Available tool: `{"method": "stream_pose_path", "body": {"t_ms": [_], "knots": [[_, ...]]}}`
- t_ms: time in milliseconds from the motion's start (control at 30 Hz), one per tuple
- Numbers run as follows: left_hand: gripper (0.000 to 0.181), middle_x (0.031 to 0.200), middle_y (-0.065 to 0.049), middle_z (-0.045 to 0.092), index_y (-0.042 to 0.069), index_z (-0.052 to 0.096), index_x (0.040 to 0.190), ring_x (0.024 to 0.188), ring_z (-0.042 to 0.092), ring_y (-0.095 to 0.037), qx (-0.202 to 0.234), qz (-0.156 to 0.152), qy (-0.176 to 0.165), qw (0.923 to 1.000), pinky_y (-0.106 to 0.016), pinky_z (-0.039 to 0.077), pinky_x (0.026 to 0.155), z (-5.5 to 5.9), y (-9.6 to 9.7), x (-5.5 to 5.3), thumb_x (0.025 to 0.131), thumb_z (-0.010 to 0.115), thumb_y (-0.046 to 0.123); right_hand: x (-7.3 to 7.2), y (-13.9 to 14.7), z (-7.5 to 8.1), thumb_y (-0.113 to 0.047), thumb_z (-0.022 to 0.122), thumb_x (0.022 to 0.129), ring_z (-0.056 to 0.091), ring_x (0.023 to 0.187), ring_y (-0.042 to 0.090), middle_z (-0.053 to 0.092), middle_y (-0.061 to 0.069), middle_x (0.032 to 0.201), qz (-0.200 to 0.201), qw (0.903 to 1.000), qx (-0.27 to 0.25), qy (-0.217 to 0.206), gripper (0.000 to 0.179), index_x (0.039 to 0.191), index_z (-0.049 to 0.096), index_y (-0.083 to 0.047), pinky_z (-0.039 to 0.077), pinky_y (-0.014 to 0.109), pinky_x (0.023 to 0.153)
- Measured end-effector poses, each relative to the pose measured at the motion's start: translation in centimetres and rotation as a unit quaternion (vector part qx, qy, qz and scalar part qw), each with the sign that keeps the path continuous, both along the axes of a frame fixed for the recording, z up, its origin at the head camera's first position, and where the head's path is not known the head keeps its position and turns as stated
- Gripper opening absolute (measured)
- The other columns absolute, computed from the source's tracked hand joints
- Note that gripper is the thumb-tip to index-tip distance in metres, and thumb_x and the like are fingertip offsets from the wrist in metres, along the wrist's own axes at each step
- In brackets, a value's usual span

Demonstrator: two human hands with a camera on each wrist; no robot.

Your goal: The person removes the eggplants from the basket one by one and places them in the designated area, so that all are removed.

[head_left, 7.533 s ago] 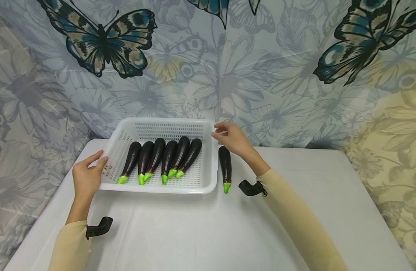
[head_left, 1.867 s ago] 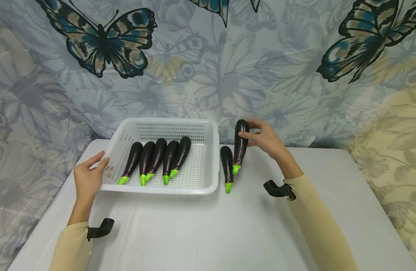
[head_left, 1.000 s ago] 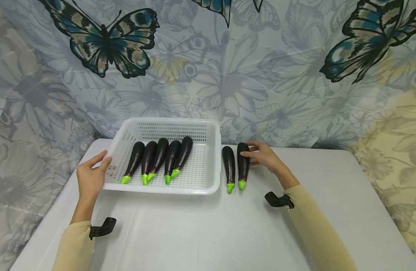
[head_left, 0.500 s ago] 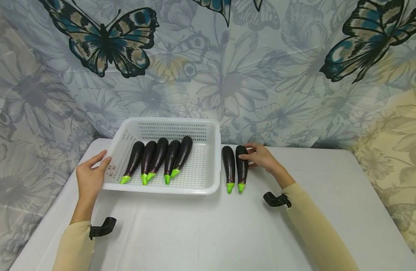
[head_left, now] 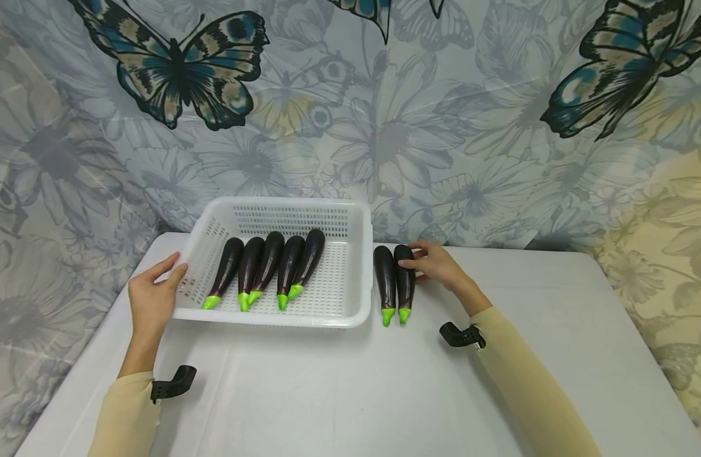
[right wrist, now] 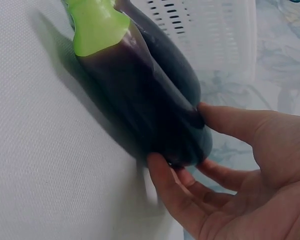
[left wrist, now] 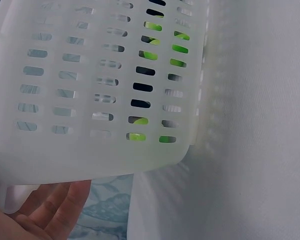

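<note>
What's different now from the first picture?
The right hand took one eggplant out of the basket to the right, set it on the table, then slid it left, close beside the eggplant already there. It still holds it. The left hand stayed at the basket's left side, and five other eggplants stayed inside.
</note>
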State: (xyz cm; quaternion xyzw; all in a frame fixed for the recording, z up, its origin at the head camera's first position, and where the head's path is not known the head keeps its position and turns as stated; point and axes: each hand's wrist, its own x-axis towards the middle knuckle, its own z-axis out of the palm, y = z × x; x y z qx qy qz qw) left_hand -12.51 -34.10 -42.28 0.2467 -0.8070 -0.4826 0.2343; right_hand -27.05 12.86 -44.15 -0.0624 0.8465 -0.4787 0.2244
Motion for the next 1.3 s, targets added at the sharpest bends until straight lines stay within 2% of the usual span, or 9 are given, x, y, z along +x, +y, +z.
{"method": "stream_pose_path", "body": {"t_ms": [200, 433, 633, 933, 1067, 1300], "knots": [[0.038, 0.127, -0.021, 0.062, 0.007, 0.064, 0.129, 0.065, 0.057, 0.017, -0.003, -0.001, -0.001, 1.0, -0.008, 0.046, 0.057, 0.1, 0.0, 0.0, 0.094, 0.067, 0.021, -0.2, 0.1, -0.2, -0.022, 0.064, 0.097, 0.057, 0.113, 0.043, 0.04, 0.033, 0.141, 0.005, 0.9999, 0.01, 0.006, 0.067, 0.148, 0.032, 0.006, 0.056, 0.041, 0.082], [0.038, 0.127, -0.022, 0.062, 0.007, 0.064, 0.129, 0.065, 0.058, 0.016, -0.002, -0.002, 0.0, 1.0, -0.009, 0.047, 0.057, 0.1, 0.1, 0.0, 0.094, 0.067, 0.021, -0.2, 0.3, 0.5, -0.025, 0.061, 0.098, 0.058, 0.112, 0.044, 0.042, 0.034, 0.14, 0.013, 0.9997, 0.017, 0.013, 0.066, 0.147, 0.032, 0.008, 0.056, 0.041, 0.082], [0.038, 0.129, -0.02, 0.061, 0.007, 0.064, 0.129, 0.066, 0.057, 0.017, -0.001, -0.002, 0.0, 1.0, -0.008, 0.047, 0.058, 0.1, 0.0, -0.1, 0.094, 0.067, 0.021, -0.3, 0.7, 1.6, -0.026, 0.058, 0.1, 0.058, 0.112, 0.044, 0.046, 0.034, 0.136, 0.017, 0.9992, 0.023, 0.027, 0.065, 0.146, 0.032, 0.011, 0.055, 0.042, 0.085], [0.038, 0.129, -0.019, 0.061, 0.007, 0.064, 0.129, 0.068, 0.055, 0.018, -0.011, -0.006, 0.003, 0.9999, -0.007, 0.046, 0.06, 0.0, 0.2, -0.3, 0.095, 0.067, 0.022, -1.1, 1.0, 3.6, -0.023, 0.054, 0.102, 0.052, 0.12, 0.046, 0.042, 0.034, 0.14, 0.031, 0.9985, 0.036, 0.029, 0.062, 0.148, 0.028, 0.01, 0.053, 0.043, 0.089], [0.038, 0.129, -0.019, 0.062, 0.008, 0.064, 0.13, 0.067, 0.055, 0.018, -0.013, -0.005, 0.0, 0.9999, -0.007, 0.046, 0.058, 0.1, 0.2, -0.2, 0.095, 0.066, 0.022, -1.3, 0.8, 4.4, -0.025, 0.057, 0.1, 0.056, 0.115, 0.045, 0.045, 0.032, 0.137, 0.035, 0.9966, 0.054, 0.052, 0.063, 0.148, 0.032, 0.008, 0.052, 0.045, 0.09], [0.038, 0.13, -0.017, 0.062, 0.009, 0.064, 0.13, 0.067, 0.055, 0.018, -0.008, -0.001, -0.006, 1.0, -0.007, 0.046, 0.059, 0.1, 0.1, -0.1, 0.094, 0.067, 0.023, -1.4, 0.2, 5.7, -0.026, 0.06, 0.099, 0.058, 0.111, 0.046, 0.049, 0.03, 0.133, 0.055, 0.9936, 0.043, 0.089, 0.062, 0.146, 0.036, 0.006, 0.049, 0.05, 0.094]]}}
